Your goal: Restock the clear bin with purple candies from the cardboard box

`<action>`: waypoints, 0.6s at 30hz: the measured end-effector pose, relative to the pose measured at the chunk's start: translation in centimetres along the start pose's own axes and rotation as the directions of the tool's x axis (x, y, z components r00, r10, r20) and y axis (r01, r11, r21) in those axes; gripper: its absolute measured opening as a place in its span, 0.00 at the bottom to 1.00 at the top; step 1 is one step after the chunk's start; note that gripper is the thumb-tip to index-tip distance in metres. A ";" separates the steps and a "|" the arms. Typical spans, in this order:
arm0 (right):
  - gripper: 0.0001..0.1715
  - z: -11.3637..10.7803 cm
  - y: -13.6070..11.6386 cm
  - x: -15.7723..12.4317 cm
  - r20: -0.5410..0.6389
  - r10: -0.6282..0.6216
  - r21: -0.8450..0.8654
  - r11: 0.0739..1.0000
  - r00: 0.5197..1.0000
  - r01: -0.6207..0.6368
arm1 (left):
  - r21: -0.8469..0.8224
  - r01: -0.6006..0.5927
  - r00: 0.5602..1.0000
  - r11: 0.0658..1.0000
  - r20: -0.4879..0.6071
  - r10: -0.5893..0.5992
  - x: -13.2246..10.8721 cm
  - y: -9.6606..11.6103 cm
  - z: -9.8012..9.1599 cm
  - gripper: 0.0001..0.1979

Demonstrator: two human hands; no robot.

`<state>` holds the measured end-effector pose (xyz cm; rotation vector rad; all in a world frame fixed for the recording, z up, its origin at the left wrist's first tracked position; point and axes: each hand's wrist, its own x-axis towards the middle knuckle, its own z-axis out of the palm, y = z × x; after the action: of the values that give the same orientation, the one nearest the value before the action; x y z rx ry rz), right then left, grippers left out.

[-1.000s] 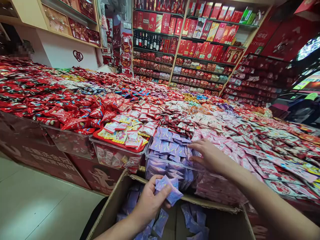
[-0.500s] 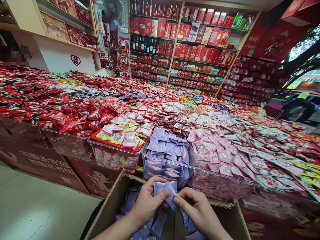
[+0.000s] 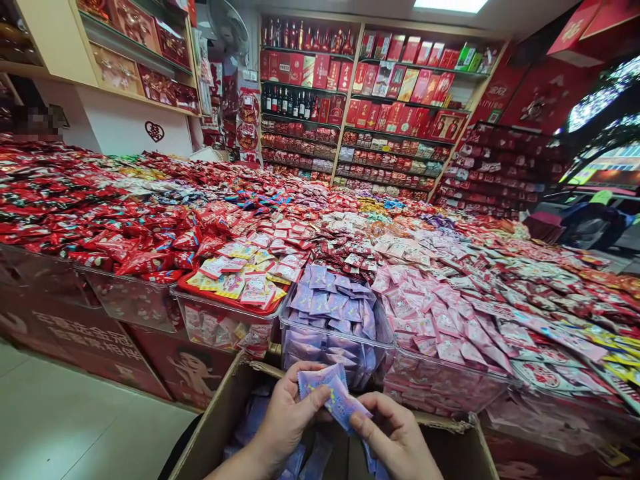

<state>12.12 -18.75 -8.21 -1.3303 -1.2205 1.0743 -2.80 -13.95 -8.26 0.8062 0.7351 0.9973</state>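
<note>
Over an open cardboard box [image 3: 227,390], my left hand [image 3: 293,413] pinches small purple candy packets [image 3: 320,385] between thumb and fingers. From the other side my right hand [image 3: 393,430] grips the lower right end of the packets, thumb on top. At least two packets overlap there; the exact number is hidden. More purple packets [image 3: 260,417] lie inside the box beneath my hands. Just beyond the box stands a clear plastic bin [image 3: 340,328], filled with purple packets [image 3: 327,303] of the same kind.
Left of that bin is one with a red tray [image 3: 235,303] of yellow and pink packets. On its right, pink packets [image 3: 440,313] fill another bin. Red sweets [image 3: 150,247] heap further left. Shelves [image 3: 345,87] with bottles and red boxes line the back wall.
Both hands still hold the packets, which now lie more spread across each other, with printed faces showing. The view has tilted up slightly, so the scene sits lower.
</note>
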 end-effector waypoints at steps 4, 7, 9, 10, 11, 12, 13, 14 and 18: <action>0.15 -0.5 -0.1 0.3 -0.070 0.064 0.069 0.996 0.995 -0.060 | -0.016 0.036 0.999 0.999 -0.027 -0.036 -0.2 0.2 0.2 0.17; 0.15 -1.0 -0.3 0.7 -0.106 0.105 0.124 0.988 0.989 -0.092 | -0.017 0.046 0.999 0.999 0.004 -0.046 -0.4 0.4 0.3 0.17; 0.15 -1.3 -0.4 0.9 -0.105 0.108 0.137 0.986 0.989 -0.093 | -0.016 0.044 0.999 0.999 0.019 -0.043 -0.5 0.5 0.4 0.17; 0.15 -1.4 -0.4 1.0 -0.097 0.098 0.135 0.987 0.990 -0.085 | -0.010 0.041 0.999 0.999 0.026 -0.040 -0.5 0.5 0.5 0.17; 0.14 -1.4 -0.4 1.0 -0.083 0.083 0.126 0.989 0.993 -0.072 | 0.001 0.040 0.998 0.999 0.040 -0.040 -0.5 0.5 0.5 0.17; 0.14 -1.4 -0.3 1.0 -0.067 0.063 0.108 0.993 0.996 -0.056 | 0.016 0.040 0.997 0.999 0.061 -0.041 -0.5 0.4 0.5 0.17; 0.13 -1.4 -0.2 0.9 -0.050 0.041 0.084 0.996 0.998 -0.037 | 0.032 0.040 0.995 0.999 0.090 -0.043 -0.5 0.3 0.4 0.18; 0.13 -1.3 -0.1 0.9 -0.027 0.019 0.053 0.998 0.999 -0.017 | 0.048 0.040 0.991 0.998 0.122 -0.046 -0.5 0.1 0.4 0.18; 0.11 -1.0 0.4 0.6 -0.061 -0.138 -0.163 0.978 0.989 0.126 | 0.112 0.013 0.990 0.994 0.138 -0.029 -0.4 -1.0 -0.1 0.16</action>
<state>13.23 -18.23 -8.48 -1.3753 -1.3433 0.8420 -2.60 -14.58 -9.14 0.9529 0.6815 0.8776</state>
